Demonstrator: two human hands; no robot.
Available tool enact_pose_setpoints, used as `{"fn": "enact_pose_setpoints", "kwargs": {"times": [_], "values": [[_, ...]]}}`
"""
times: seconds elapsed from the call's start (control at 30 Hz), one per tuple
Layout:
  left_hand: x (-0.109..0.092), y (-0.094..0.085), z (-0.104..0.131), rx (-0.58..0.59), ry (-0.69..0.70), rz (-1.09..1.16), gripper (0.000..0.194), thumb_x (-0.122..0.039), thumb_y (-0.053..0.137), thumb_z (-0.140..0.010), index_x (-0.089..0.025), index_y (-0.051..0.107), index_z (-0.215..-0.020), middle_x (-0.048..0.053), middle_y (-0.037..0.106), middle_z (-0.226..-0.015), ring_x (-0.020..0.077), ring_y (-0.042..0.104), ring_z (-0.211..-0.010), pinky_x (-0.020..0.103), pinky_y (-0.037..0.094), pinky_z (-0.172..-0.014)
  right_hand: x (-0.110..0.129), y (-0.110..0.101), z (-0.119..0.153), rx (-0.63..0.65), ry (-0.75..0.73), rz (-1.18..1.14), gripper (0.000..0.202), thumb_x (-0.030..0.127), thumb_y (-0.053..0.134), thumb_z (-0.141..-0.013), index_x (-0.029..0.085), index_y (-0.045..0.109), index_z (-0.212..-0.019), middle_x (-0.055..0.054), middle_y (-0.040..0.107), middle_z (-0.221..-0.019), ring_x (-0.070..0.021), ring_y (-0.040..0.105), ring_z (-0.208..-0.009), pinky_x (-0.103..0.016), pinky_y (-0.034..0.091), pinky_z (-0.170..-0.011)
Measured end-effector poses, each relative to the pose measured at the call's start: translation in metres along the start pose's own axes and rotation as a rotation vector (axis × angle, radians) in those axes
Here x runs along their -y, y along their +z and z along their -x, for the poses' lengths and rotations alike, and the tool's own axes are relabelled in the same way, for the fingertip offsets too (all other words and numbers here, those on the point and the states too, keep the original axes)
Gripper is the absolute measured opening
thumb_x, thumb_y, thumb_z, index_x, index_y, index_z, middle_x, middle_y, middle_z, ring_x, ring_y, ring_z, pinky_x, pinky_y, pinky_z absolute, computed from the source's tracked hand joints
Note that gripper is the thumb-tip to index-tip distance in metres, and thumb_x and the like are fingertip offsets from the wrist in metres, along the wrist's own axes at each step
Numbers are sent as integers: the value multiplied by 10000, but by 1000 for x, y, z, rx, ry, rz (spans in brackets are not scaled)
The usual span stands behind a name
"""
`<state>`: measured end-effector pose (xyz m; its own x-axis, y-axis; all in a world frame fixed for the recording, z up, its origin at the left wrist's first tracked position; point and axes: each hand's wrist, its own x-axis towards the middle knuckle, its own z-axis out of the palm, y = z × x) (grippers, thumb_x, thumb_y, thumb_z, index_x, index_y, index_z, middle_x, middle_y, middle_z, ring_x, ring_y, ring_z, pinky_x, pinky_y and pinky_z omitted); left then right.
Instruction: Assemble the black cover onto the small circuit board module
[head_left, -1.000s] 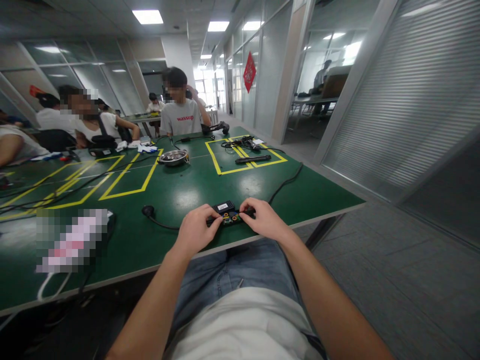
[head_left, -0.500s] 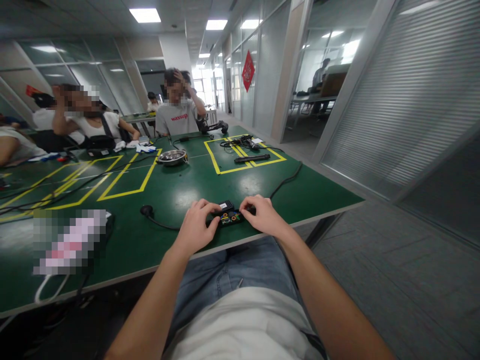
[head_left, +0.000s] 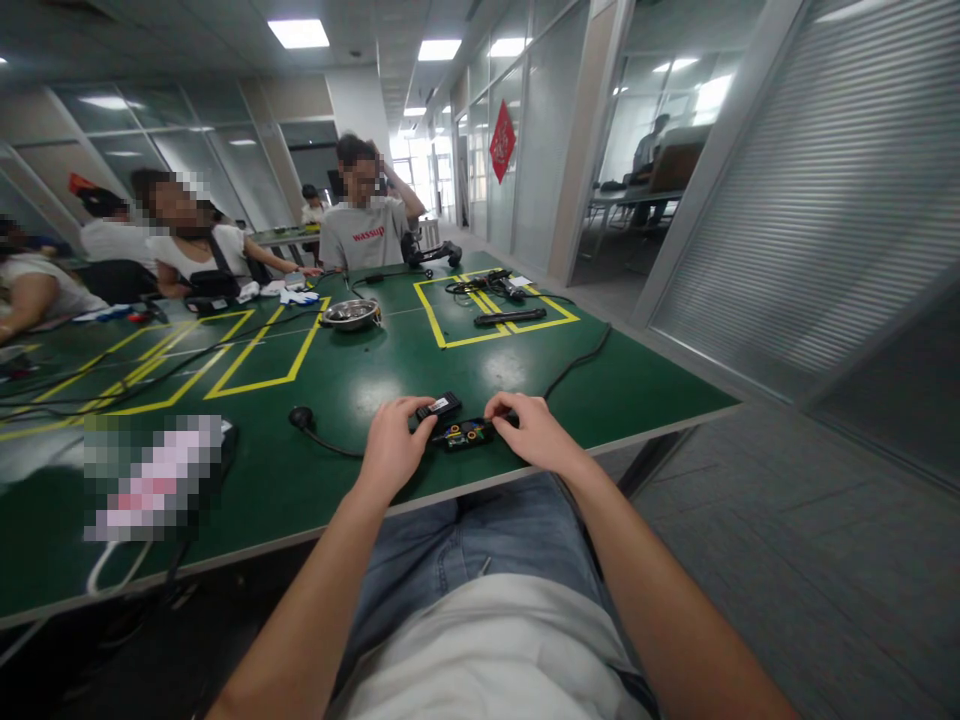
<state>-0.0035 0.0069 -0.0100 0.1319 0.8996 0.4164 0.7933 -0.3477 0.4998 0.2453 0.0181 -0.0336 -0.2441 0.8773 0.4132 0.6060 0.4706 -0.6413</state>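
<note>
At the table's near edge lies an opened black power adapter (head_left: 468, 436), its circuit board and orange ring-shaped parts exposed. Just above and left of it, my left hand (head_left: 396, 440) is closed, pinching a ribbed black cover (head_left: 441, 405) with a white label between thumb and fingers. My right hand (head_left: 529, 428) is closed on the adapter's right end, where a cable comes out; its fingertips partly hide what they grip. From the adapter's left side a black cord leads under my left hand to a plug (head_left: 301, 418). Another black cable (head_left: 577, 362) runs off behind my right hand.
A metal bowl (head_left: 351, 315), a black bar-shaped object (head_left: 510, 317) and tangled cables (head_left: 480, 284) sit farther back on the green table (head_left: 645, 390), among yellow tape outlines. At left lies a blurred-out pink item (head_left: 154, 480). Several people sit across the table.
My left hand has moved the cover up and left, off the circuit board, so more of the board shows. The right hand keeps its hold. Across the table, a person's raised arm has come down.
</note>
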Motion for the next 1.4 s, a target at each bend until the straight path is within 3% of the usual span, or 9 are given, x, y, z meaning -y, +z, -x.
{"fn": "enact_pose_setpoints", "kwargs": {"times": [0.07, 0.17, 0.27, 0.77, 0.9, 1.03, 1.23, 1.4], "values": [[-2, -2, 4, 2, 128, 52, 269, -240, 696, -1013, -254, 822, -1250, 88, 804, -1212, 290, 712, -1154, 470, 567, -1084, -1, 0, 0, -8, 0, -18, 151, 135, 645, -883, 247, 730, -939, -8, 768, -878, -219, 706, -873, -352, 486, -865], [-3, -3, 9, 128, 299, 106, 289, -260, 684, -1029, -289, 823, -1281, 82, 777, -1223, 268, 695, -1142, 443, 567, -1061, -2, 1, -1, -19, 5, -42, 134, 135, 633, -883, 244, 691, -937, -4, 753, -874, -215, 701, -863, -346, 492, -863], [-2, -3, 11, 206, 346, 105, 277, -257, 699, -1016, -302, 842, -1249, 80, 765, -1192, 263, 686, -1106, 434, 573, -1023, -1, 3, -1, -24, 18, -29, 126, 134, 630, -878, 241, 675, -929, -4, 748, -876, -211, 695, -854, -345, 490, -860], [-7, -3, 11, 178, 294, 134, 273, -210, 707, -991, -274, 820, -1231, 75, 783, -1190, 265, 703, -1114, 426, 573, -1020, 0, 2, 1, -18, 12, 48, 135, 127, 628, -888, 239, 696, -919, 1, 751, -853, -211, 695, -854, -348, 455, -877], [-8, -1, 8, 45, 155, 78, 229, -164, 716, -964, -225, 801, -1168, 78, 794, -1172, 264, 708, -1063, 426, 572, -1003, 2, 0, 1, 4, 17, 51, 113, 148, 637, -899, 241, 700, -890, 2, 745, -833, -211, 687, -842, -339, 447, -847], [-7, 2, 4, 62, 24, -10, 167, -171, 733, -951, -240, 805, -1085, 52, 810, -1027, 269, 725, -997, 416, 587, -947, 5, -3, 2, 27, 3, 61, 76, 174, 672, -896, 237, 704, -867, -7, 740, -830, -216, 674, -844, -345, 444, -846], [-1, 3, 6, 49, 122, 16, 179, -208, 664, -994, -238, 826, -1064, 85, 774, -1273, 282, 723, -1183, 457, 563, -1099, 10, -3, 5, 18, -13, 102, 57, 177, 702, -883, 234, 698, -879, -22, 736, -868, -229, 655, -860, -349, 436, -834], [3, 4, 5, 23, 74, 9, 195, -209, 657, -985, -228, 841, -1045, 63, 731, -1011, 213, 721, -855, 378, 608, -865, 9, -3, 6, 15, -26, 63, 66, 172, 694, -875, 237, 683, -872, -13, 739, -862, -216, 653, -828, -328, 434, -785]]}}
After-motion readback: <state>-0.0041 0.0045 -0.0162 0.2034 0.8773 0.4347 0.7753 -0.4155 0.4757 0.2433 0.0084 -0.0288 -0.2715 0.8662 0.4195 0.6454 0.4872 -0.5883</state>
